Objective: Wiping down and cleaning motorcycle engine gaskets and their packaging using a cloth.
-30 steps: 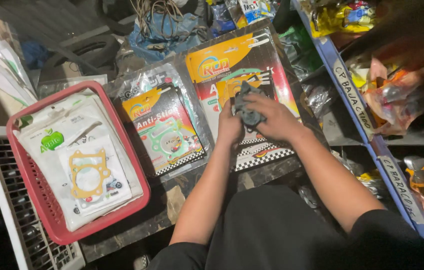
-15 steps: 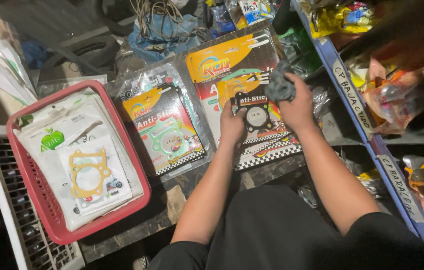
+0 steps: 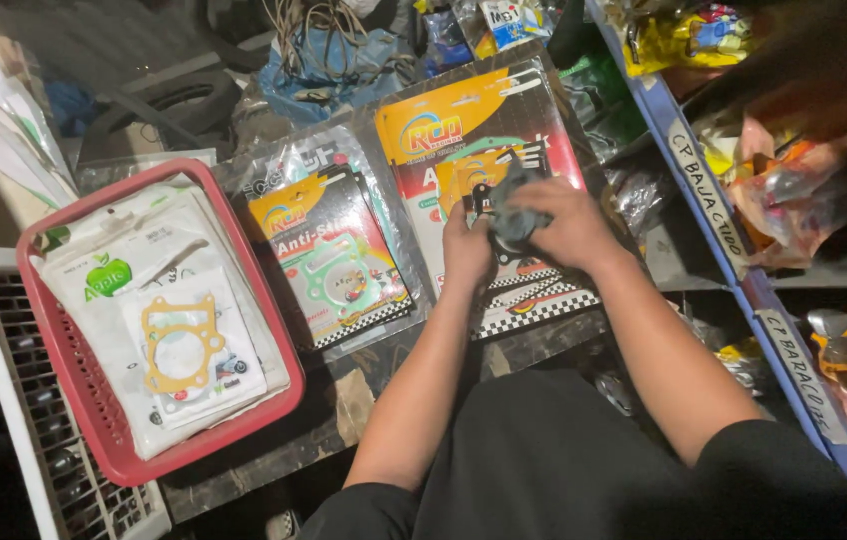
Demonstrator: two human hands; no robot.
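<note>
My right hand (image 3: pixel 572 226) is closed around a crumpled dark grey cloth (image 3: pixel 516 218) and presses it onto a small gasket packet (image 3: pixel 544 295) with a checkered lower edge. My left hand (image 3: pixel 467 252) lies flat on the left side of that same packet, fingers pointing away from me. The packet rests on a large orange and red gasket packet (image 3: pixel 464 130). To the left lies another plastic-wrapped gasket packet (image 3: pixel 334 265) showing a green gasket.
A red plastic basket (image 3: pixel 264 300) at the left holds white gasket packets. A white crate (image 3: pixel 4 400) stands beside it. Blue-edged shelves (image 3: pixel 714 210) with bagged parts run along the right. A tyre and tangled cables lie at the back.
My right hand carried the cloth up and right off the small packet, then brought it back down onto the packet's middle. My left hand stayed on the packet.
</note>
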